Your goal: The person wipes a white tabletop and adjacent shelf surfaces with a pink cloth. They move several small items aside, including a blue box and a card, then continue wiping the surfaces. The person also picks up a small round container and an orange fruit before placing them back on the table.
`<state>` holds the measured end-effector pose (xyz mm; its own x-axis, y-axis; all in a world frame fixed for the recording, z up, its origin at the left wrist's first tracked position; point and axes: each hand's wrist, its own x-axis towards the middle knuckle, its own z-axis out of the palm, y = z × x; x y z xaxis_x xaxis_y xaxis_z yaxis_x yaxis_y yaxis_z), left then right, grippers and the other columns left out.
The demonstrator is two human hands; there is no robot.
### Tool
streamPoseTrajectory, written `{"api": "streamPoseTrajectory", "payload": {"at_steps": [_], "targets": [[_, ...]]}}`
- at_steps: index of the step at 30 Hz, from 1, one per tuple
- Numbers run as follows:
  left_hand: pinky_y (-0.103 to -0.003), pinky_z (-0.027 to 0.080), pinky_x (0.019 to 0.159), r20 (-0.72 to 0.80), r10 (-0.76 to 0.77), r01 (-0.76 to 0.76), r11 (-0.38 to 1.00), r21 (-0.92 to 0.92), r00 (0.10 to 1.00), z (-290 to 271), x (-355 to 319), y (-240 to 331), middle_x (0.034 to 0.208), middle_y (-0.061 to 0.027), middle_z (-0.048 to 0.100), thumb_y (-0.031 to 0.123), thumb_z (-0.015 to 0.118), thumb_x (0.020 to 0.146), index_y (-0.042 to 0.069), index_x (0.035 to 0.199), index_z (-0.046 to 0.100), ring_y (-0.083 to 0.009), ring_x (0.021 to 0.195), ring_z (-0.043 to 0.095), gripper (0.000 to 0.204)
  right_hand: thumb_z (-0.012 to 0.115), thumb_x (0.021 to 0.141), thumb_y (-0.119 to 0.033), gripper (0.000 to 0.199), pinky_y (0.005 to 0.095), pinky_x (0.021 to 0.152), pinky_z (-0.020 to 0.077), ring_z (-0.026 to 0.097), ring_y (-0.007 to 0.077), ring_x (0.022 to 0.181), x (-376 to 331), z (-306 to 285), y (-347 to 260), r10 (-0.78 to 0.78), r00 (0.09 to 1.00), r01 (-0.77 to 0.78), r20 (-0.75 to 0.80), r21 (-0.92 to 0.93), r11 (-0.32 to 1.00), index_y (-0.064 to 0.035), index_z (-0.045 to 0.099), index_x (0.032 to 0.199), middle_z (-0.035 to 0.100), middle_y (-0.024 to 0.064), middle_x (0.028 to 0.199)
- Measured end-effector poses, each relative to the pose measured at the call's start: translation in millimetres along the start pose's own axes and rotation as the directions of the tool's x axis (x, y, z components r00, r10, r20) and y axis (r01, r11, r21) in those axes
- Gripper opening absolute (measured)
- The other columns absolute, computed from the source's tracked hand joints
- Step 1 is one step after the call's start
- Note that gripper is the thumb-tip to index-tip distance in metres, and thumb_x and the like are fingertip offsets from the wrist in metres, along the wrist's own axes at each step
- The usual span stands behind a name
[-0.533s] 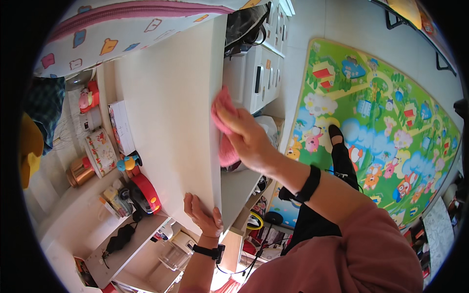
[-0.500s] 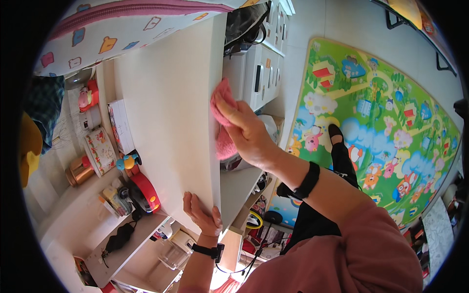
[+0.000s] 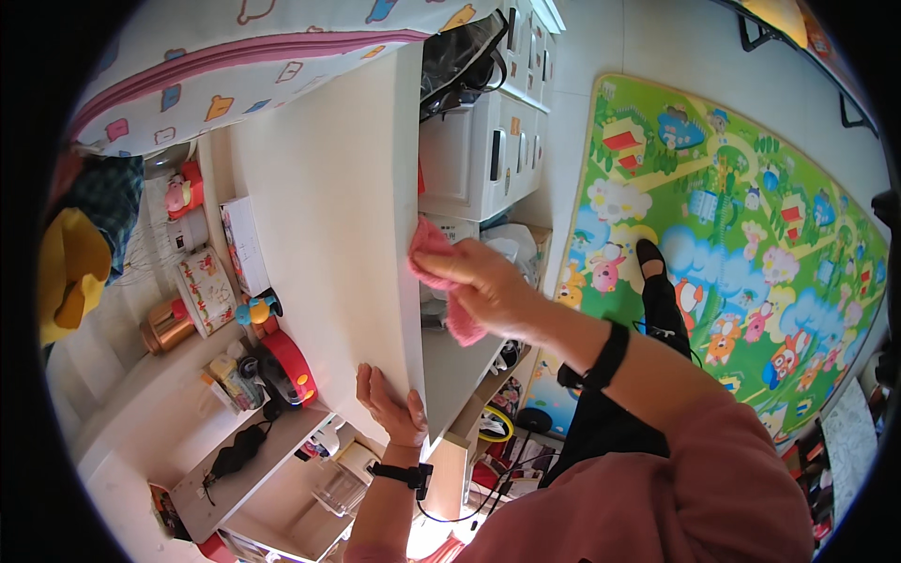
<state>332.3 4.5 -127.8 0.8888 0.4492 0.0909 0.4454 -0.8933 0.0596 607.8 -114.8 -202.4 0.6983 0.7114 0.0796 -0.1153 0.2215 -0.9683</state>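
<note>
Right hand (image 3: pixel 488 291): centre of the frame, fingers closed on a pink cloth (image 3: pixel 441 281), pressing it against the front edge of a white tabletop (image 3: pixel 319 235); black wristband on the forearm, pink sleeve toward the lower right

Pink cloth: held against the table's edge at centre, its lower end hanging just under the hand

Left hand (image 3: pixel 389 408): lower centre, palm flat and fingers spread on the near corner of the tabletop, holding nothing; black watch on the wrist

White tabletop: bare surface running from upper centre to lower centre

White drawer cabinet (image 3: pixel 483 150): upper centre, just right of the table edge

Colourful play mat (image 3: pixel 741 244): right half of the frame, on the floor

Red round container (image 3: pixel 291 366), small toys and jars: left of centre, on a shelf beside the table

Patterned bedding with pink piping (image 3: pixel 244 47): upper left
</note>
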Motion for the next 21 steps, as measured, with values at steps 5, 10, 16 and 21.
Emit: {"api": "streamPoseTrajectory", "payload": {"at_steps": [5, 10, 16, 21], "targets": [[-0.054, 0.031, 0.112, -0.014, 0.009, -0.01, 0.999, -0.03, 1.0, -6, -5, 1, 0.143, -0.0253, 0.035, 0.044, 0.051, 0.097, -0.001, 0.142, 0.037, -0.0432, 0.134, 0.036, 0.066, 0.061, 0.088, -0.015, 0.043, 0.0361, 0.089, 0.0507, 0.065, 0.0263, 0.099, 67, -62, -10, 0.193, 0.942, -0.114, -0.275, 0.279, 0.954, -0.0049, 0.058, 0.13, 0.067, 0.0156, 0.111], [-0.054, 0.031, 0.112, -0.034, -0.002, 0.0, 0.999, -0.054, 0.999, -5, -11, -4, 0.142, -0.024, 0.036, 0.04, 0.056, 0.096, 0.0, 0.142, 0.038, -0.0431, 0.134, 0.037, 0.064, 0.064, 0.087, -0.024, 0.057, 0.0415, 0.093, 0.0493, 0.059, 0.0396, 0.111, 145, -32, -19, -0.056, 0.927, 0.127, -0.372, 0.169, 0.977, 0.0061, 0.045, 0.132, 0.054, 0.0316, 0.123], [-0.054, 0.031, 0.112, -0.049, 0.02, -0.023, 0.997, -0.07, 0.999, -12, -17, -7, 0.142, -0.0245, 0.036, 0.037, 0.058, 0.095, -0.003, 0.14, 0.04, -0.0432, 0.133, 0.038, 0.063, 0.071, 0.085, -0.027, 0.058, 0.0496, 0.089, 0.0445, 0.053, 0.0485, 0.102, 94, 33, -29, -0.048, 0.902, -0.011, -0.428, -0.135, 0.991, 0.0072, 0.039, 0.12, 0.046, 0.0333, 0.114], [-0.053, 0.032, 0.112, -0.047, 0.02, -0.029, 0.983, -0.182, 0.999, -13, -28, -19, 0.142, -0.025, 0.037, 0.035, 0.056, 0.096, -0.005, 0.139, 0.041, -0.0433, 0.133, 0.038, 0.061, 0.069, 0.087, -0.022, 0.052, 0.049, 0.088, 0.0426, 0.051, 0.0454, 0.101, -12, 107, -21, -0.002, 0.916, -0.031, -0.401, -0.077, 0.997, 0.0073, 0.039, 0.117, 0.047, 0.0296, 0.112]]}}
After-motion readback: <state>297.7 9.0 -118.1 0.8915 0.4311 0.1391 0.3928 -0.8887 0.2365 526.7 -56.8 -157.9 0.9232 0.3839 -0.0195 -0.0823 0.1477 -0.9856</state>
